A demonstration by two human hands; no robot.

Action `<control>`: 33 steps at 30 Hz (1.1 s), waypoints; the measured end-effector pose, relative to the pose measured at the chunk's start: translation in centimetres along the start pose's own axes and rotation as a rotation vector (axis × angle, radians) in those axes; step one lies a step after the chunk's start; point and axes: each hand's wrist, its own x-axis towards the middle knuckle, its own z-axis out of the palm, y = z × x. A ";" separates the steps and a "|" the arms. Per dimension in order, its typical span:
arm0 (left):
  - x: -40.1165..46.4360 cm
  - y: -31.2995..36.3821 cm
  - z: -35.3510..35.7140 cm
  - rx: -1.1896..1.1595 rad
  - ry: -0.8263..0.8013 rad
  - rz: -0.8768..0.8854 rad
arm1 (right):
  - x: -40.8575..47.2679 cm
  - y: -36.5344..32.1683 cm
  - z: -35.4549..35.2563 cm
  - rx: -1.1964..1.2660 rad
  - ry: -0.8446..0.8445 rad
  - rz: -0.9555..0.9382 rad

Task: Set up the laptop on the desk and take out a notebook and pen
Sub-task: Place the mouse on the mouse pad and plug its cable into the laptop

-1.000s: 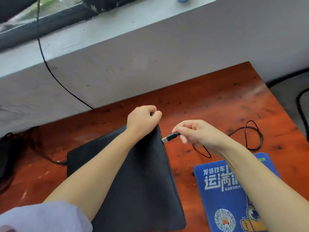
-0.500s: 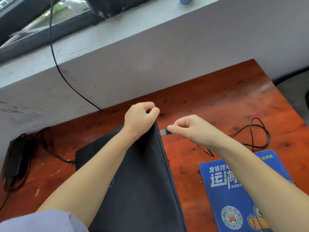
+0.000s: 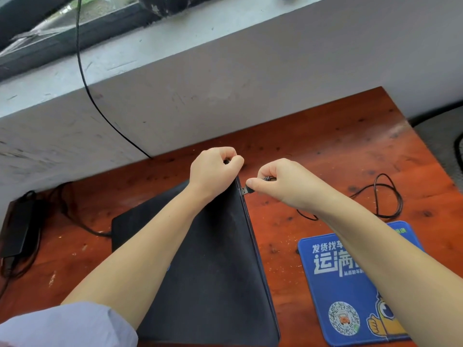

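Observation:
A closed black laptop (image 3: 213, 271) lies on the red-brown wooden desk (image 3: 313, 159). My left hand (image 3: 213, 171) grips its far right corner. My right hand (image 3: 278, 181) pinches a USB plug (image 3: 244, 191) whose metal tip touches the laptop's right edge near that corner. The plug's thin black cable (image 3: 385, 194) loops over the desk to the right. No notebook or pen is in view.
A blue mouse pad (image 3: 350, 284) with white print lies to the right of the laptop. A black power adapter (image 3: 17, 231) with cords sits at the desk's left edge. A grey wall and window ledge (image 3: 175, 71) stand behind, with a black cable hanging down.
My right hand has carried the USB plug leftward until its tip meets the laptop's right edge. My left hand has kept its hold on the laptop's corner.

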 end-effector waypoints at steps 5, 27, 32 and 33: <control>0.1 0.2 0.4 0.025 -0.001 -0.006 | -0.2 -0.7 0.0 -0.154 -0.003 -0.012; -0.2 0.3 1.3 0.038 0.005 -0.003 | 0.0 0.0 -1.3 -0.142 -0.169 -0.011; -0.3 0.2 1.5 0.020 0.013 -0.010 | -0.5 0.1 0.4 -0.123 -0.122 -0.039; -0.3 0.2 1.6 0.014 0.019 -0.011 | -0.4 0.3 0.5 -0.117 -0.118 -0.038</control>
